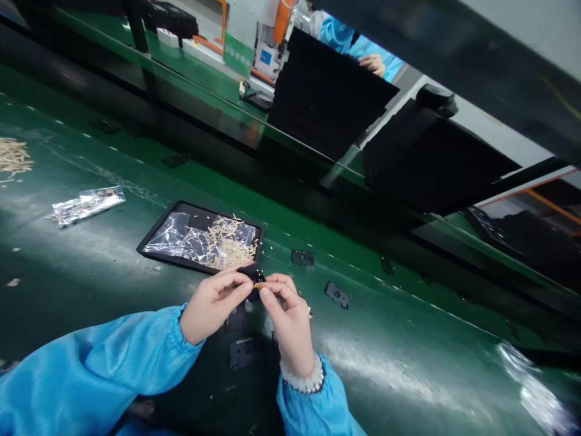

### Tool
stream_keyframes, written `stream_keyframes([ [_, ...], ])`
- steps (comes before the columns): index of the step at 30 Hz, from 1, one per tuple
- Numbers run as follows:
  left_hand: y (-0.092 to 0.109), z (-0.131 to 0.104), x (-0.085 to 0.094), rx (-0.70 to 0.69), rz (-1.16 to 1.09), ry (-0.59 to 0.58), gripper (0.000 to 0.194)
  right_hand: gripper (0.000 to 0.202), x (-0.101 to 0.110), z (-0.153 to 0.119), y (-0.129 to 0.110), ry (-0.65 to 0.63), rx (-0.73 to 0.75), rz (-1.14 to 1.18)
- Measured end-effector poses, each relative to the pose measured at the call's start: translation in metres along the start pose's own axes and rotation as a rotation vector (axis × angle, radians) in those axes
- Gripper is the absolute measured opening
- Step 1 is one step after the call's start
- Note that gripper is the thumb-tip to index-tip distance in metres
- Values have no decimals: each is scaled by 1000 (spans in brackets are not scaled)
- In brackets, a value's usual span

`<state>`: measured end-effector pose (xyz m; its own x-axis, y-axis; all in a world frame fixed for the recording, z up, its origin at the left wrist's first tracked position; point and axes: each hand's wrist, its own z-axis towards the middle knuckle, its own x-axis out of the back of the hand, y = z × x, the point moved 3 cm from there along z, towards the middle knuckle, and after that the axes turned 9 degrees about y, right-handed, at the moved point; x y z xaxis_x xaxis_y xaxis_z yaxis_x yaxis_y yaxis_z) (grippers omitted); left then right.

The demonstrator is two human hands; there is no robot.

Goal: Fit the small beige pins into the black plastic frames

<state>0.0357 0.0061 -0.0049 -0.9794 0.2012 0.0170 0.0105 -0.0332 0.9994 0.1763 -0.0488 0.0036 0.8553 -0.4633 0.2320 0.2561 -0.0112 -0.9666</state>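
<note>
My left hand (215,303) and my right hand (288,318) meet just in front of a black tray (166,257). Their fingertips pinch a small yellow piece (255,284) between them. A small black part (251,272) shows behind the fingertips, partly covered by them; which hand bears it is unclear. The tray holds clear plastic bags (170,236) and a heap of small beige strips (233,245). Flat black parts lie on the green table, one (240,353) below my hands and others (302,258) (337,295) to the right.
A clear packet (88,206) and a pile of beige strips (13,156) lie at the left of the green table (408,339). Clear plastic (540,393) is at lower right. Beyond a dark raised ledge are black panels (331,91) and a person's hand (372,63).
</note>
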Motion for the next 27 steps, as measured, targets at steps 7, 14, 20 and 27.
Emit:
stream_keyframes([
  [7, -4, -5, 1, 36, -83, -15, 13, 10, -9, -4, 5, 49, -237, 306],
  [14, -8, -1, -2, 301, -617, -238, 71, 22, -8, -12, -3, 27, -447, 552],
  [20, -8, -3, -6, 488, -808, -454, 43, 21, -15, -17, -7, -62, -491, 633],
  [27, -11, 5, -3, 443, -920, -299, 41, 17, -11, -30, -6, 38, -235, 366],
])
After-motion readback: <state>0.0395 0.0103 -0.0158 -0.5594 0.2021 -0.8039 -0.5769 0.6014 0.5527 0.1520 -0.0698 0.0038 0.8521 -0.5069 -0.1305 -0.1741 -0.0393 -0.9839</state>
